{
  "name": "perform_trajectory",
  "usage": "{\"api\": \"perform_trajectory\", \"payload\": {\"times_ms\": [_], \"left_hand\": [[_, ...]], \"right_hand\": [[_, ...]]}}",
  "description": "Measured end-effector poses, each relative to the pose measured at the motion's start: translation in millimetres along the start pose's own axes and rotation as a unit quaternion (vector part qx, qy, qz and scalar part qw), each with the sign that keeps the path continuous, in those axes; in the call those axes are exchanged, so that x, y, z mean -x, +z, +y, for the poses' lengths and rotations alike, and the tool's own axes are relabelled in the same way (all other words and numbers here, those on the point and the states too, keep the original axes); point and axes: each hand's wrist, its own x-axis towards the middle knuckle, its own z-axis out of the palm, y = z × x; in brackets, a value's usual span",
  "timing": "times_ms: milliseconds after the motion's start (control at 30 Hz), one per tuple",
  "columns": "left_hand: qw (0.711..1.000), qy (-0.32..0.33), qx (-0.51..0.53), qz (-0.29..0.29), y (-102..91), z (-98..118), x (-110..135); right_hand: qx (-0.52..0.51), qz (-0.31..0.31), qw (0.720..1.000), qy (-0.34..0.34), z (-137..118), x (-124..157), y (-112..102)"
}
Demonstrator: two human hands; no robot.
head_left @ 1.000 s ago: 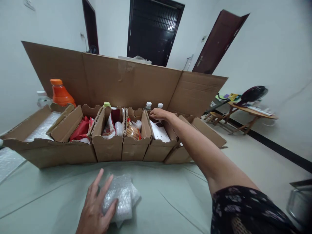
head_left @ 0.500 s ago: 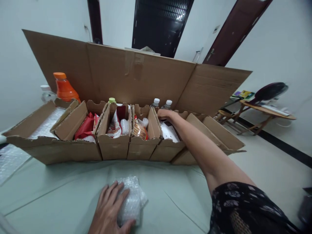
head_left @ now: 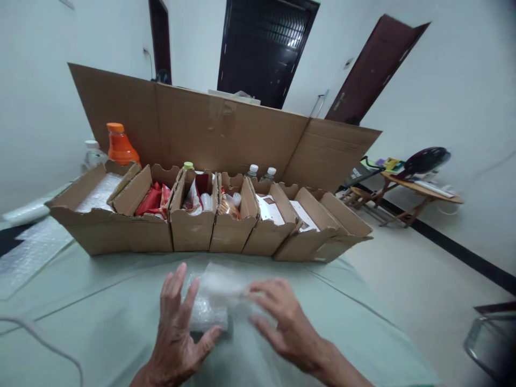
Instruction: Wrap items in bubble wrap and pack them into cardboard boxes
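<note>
My left hand is open, fingers spread, at the left edge of a small folded piece of bubble wrap on the green cloth. My right hand is just right of the bubble wrap, its fingers curved and smeared by motion. A blurred, whitish, see-through flap rises between the hands, close to the right fingertips. Whether the right fingers grip it I cannot tell. Beyond both hands stands a row of open cardboard compartments. White packages show in compartments on the right side.
A tall cardboard panel stands behind the compartments. An orange bottle is at the far left. Other compartments hold a red packet and a snack bag. A bubble wrap sheet lies left; a white cable crosses the cloth.
My right hand has come out of a compartment and back beside the bubble wrap. My left hand has lifted its fingers off the wrap, and a blurred flap now shows above it.
</note>
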Motion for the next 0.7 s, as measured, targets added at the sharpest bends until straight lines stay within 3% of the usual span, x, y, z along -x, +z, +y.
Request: {"api": "perform_trajectory", "payload": {"times_ms": [67, 133, 200, 300, 367, 467, 533, 600, 700], "left_hand": [[0.998, 0.042, -0.016, -0.048, 3.6, 0, 3], [0.991, 0.068, -0.034, -0.112, 11.0, -3, 7], [0.987, 0.072, -0.04, -0.14, 18.0, -6, 11], [0.986, 0.073, -0.047, -0.142, 22.9, -10, 13], [0.984, 0.087, -0.056, -0.144, 24.0, -14, 12], [0.98, 0.111, -0.063, -0.154, 27.1, -19, 13], [0.98, 0.112, -0.059, -0.155, 30.3, -21, 14], [0.982, 0.1, -0.054, -0.149, 32.6, -20, 15], [0.984, 0.073, -0.044, -0.154, 31.4, -15, 14]], "right_hand": [[0.002, -0.042, 0.998, -0.039, 1, 3, 9], [0.031, 0.007, 0.999, -0.019, 8, -20, -11], [0.089, 0.034, 0.995, 0.003, 18, -68, -42], [0.249, -0.074, 0.965, 0.028, 35, -166, -64], [0.319, -0.174, 0.931, 0.037, 47, -229, -51], [0.333, -0.217, 0.916, 0.054, 65, -292, -7], [0.335, -0.229, 0.911, 0.071, 73, -314, 21], [0.334, -0.225, 0.912, 0.085, 77, -323, 32], [0.333, -0.166, 0.923, 0.098, 72, -318, 7]]}}
